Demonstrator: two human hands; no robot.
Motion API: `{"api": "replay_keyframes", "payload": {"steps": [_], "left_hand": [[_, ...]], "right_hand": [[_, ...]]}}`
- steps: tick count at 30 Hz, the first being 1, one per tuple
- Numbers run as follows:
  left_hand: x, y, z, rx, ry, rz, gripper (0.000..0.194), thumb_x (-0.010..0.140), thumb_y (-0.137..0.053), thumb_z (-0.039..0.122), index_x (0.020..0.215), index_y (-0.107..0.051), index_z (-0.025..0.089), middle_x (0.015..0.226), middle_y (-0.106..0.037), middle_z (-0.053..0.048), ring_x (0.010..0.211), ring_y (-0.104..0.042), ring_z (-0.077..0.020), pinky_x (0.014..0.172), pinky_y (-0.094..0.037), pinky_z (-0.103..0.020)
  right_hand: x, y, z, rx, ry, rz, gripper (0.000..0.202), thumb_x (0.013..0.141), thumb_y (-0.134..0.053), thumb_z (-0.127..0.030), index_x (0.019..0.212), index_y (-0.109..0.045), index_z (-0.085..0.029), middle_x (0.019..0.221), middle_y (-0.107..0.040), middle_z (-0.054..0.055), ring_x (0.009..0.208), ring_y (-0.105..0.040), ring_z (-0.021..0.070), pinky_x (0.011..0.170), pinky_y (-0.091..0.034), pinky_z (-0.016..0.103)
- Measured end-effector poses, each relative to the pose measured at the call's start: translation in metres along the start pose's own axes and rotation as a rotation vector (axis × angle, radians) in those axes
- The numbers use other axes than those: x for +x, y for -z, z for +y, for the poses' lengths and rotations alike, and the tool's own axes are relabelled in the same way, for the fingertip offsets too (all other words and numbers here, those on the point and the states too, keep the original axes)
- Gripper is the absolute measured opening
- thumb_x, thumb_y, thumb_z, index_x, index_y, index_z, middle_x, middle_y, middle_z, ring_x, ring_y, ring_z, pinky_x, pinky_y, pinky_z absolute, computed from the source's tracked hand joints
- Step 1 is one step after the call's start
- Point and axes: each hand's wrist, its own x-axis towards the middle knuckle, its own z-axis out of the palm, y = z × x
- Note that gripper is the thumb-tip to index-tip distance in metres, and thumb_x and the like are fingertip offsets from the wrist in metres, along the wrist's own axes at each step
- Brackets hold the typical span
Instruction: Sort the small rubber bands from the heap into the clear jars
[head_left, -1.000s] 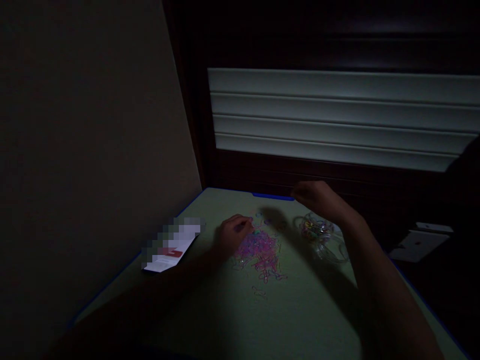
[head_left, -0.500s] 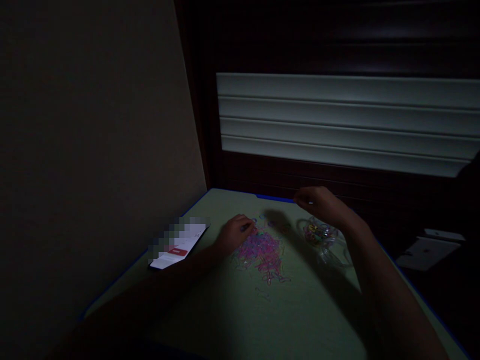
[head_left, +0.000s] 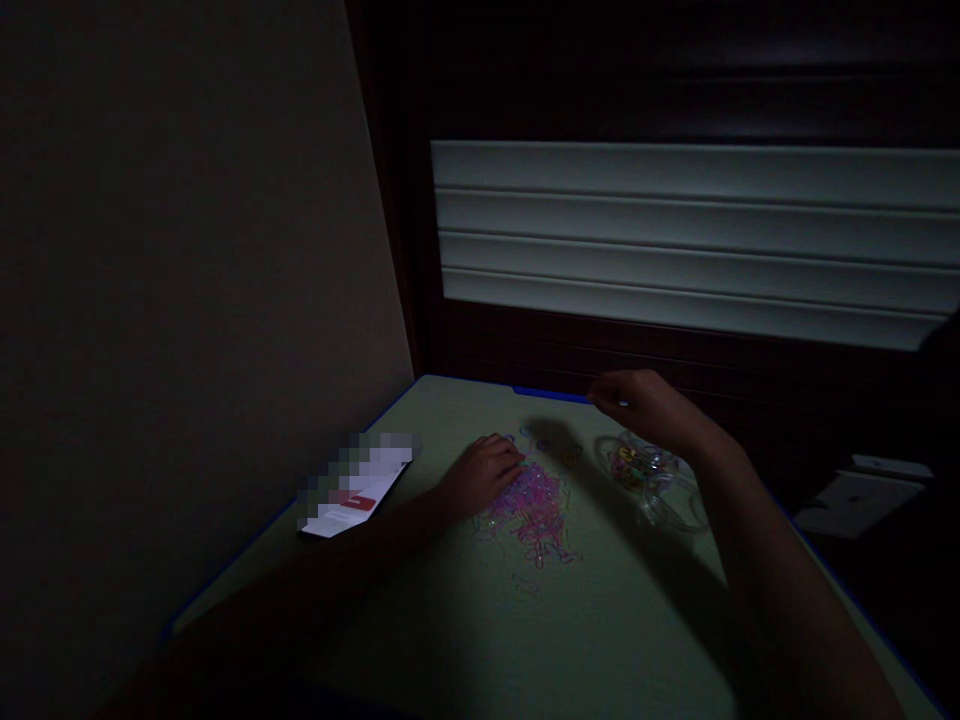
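A loose pile of small pink and purple bands [head_left: 536,505] lies on the pale green table [head_left: 570,640]. My left hand [head_left: 484,472] rests on the pile's upper left part, fingers bent down onto the bands; what its fingertips touch is hidden. Raised above the table's far side, my right hand [head_left: 634,398] has its fingers pinched together, and anything between them is too small and dark to make out. Below the right hand stands a clear container [head_left: 641,465] with mixed coloured bands in it. A few single rings [head_left: 572,456] lie behind the pile.
A lit phone [head_left: 356,500] lies at the table's left edge. A transparent lid-like piece [head_left: 675,505] is beside the container. White boxes [head_left: 859,505] are beyond the right edge. A wall rises at the left, and a dark panel with pale slats [head_left: 675,240] stands behind.
My left hand has shifted slightly right over the pile, and its fingers have moved from a pinch to lying over the bands. My right hand is almost unchanged.
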Motion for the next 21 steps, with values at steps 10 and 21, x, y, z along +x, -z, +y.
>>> {"api": "replay_keyframes", "payload": {"steps": [10, 21], "left_hand": [[-0.0005, -0.0036, -0.0032, -0.04, 0.014, 0.071, 0.017, 0.083, -0.046, 0.023, 0.09, -0.061, 0.017, 0.083, -0.059, -0.005, 0.084, -0.052, -0.0165, 0.076, -0.04, -0.031], [-0.0001, -0.0018, -0.0005, -0.131, 0.079, 0.329, 0.015, 0.082, -0.047, 0.021, 0.09, -0.059, 0.017, 0.084, -0.061, -0.006, 0.081, -0.054, -0.0156, 0.076, -0.043, -0.033]], "right_hand": [[-0.0007, 0.0011, 0.0001, 0.008, 0.007, -0.002, 0.02, 0.08, -0.044, -0.025, 0.085, -0.062, -0.017, 0.08, -0.064, 0.004, 0.068, -0.056, 0.0132, 0.061, -0.038, 0.021], [0.0022, -0.0027, -0.0041, -0.007, -0.006, -0.023, 0.022, 0.081, -0.044, -0.028, 0.086, -0.063, -0.017, 0.079, -0.065, 0.005, 0.066, -0.057, 0.013, 0.061, -0.038, 0.021]]}}
